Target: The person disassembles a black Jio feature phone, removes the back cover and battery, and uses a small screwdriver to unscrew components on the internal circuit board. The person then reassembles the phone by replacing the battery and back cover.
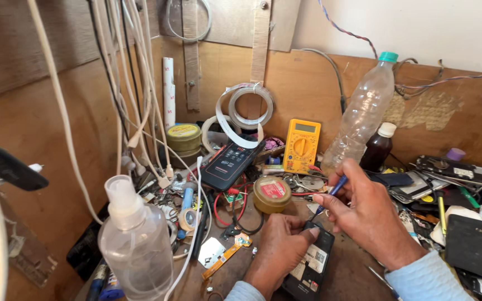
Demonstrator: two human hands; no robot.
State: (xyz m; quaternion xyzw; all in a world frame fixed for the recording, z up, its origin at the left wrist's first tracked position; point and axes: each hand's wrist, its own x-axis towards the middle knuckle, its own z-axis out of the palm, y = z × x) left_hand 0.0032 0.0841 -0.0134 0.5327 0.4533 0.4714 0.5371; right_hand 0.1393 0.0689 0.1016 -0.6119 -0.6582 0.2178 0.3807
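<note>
Spray bottle (135, 239) sits up front on the cluttered worktop (352, 273). Left hand (277, 248) pins an opened phone (311, 265) flat, right hand (364, 214) pinches a blue screwdriver (330, 195) tipped down at the phone's top edge. Behind: round tin (271, 194), yellow multimeter (302, 145), empty plastic bottle (364, 114).

phone (312, 266): black plastic, matt, with a paper label stuck on
tool (335, 188): blue plastic handle, smooth, held in the right hand (364, 214)
left hand (279, 245): bare skin on the phone's plastic
sleeves (430, 276): pale blue ribbed cloth
bench (358, 267): brown wood, worn and scuffed
wall (308, 78): plywood, dull, rough in patches
bottle (362, 111): clear thin plastic, dented, green cap
spray bottle (135, 239): cloudy plastic, glossy
meter (302, 145): yellow plastic, matt
tin (271, 194): brassy metal, shiny
tape (250, 106): white, glossy rolls
</note>
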